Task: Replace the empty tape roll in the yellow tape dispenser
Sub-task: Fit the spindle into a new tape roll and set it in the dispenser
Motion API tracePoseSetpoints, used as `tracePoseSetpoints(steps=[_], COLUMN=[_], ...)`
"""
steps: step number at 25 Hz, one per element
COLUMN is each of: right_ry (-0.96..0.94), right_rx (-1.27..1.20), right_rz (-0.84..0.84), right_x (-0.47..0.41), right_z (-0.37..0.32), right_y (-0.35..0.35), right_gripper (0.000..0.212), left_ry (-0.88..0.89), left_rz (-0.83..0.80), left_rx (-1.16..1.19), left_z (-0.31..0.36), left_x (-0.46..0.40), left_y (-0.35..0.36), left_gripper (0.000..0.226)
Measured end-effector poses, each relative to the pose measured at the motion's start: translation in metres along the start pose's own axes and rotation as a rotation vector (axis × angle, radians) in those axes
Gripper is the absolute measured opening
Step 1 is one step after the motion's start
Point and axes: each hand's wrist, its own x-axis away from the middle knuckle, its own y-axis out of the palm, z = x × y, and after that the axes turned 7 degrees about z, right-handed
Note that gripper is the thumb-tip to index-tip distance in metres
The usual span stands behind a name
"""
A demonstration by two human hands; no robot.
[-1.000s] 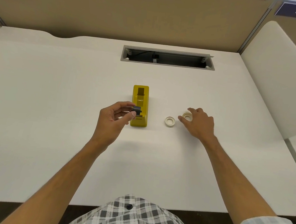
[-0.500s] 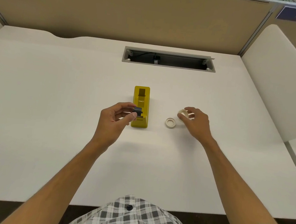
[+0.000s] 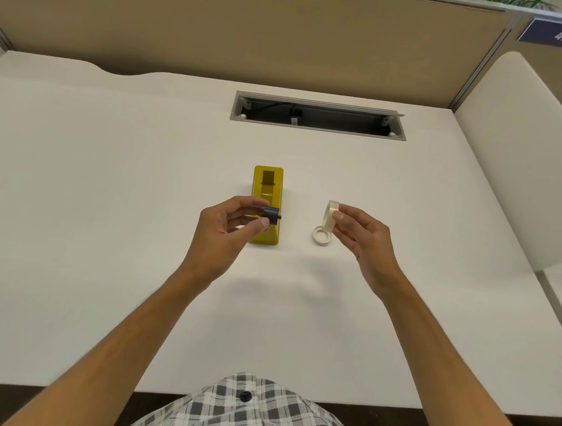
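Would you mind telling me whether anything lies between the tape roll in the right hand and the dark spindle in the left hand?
Nothing visible does. The right hand holds the tape roll up on edge, the left hand pinches the dark spindle above the yellow dispenser, and only open air separates them. The empty core lies lower, on the desk.

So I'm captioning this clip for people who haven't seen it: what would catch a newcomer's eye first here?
The yellow tape dispenser stands out first, lying at the middle of the white desk. Just in front of it, the left hand pinches a small dark spool, while the right hand holds up a pale tape roll on edge. A second pale ring lies flat on the desk below that roll.
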Motion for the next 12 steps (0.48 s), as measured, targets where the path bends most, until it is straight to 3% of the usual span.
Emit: tracePoseSetpoints(steps=[12], right_ry=[-0.057], right_rx=[0.130], right_rz=[-0.144], right_x=[0.033], right_z=[-0.018], right_y=[0.035], right_gripper=[0.019], left_ry=[0.029], left_rz=[-0.040], left_rx=[-0.008], left_z=[0.008], left_x=[0.003], left_y=[0.007], left_gripper=[0.026])
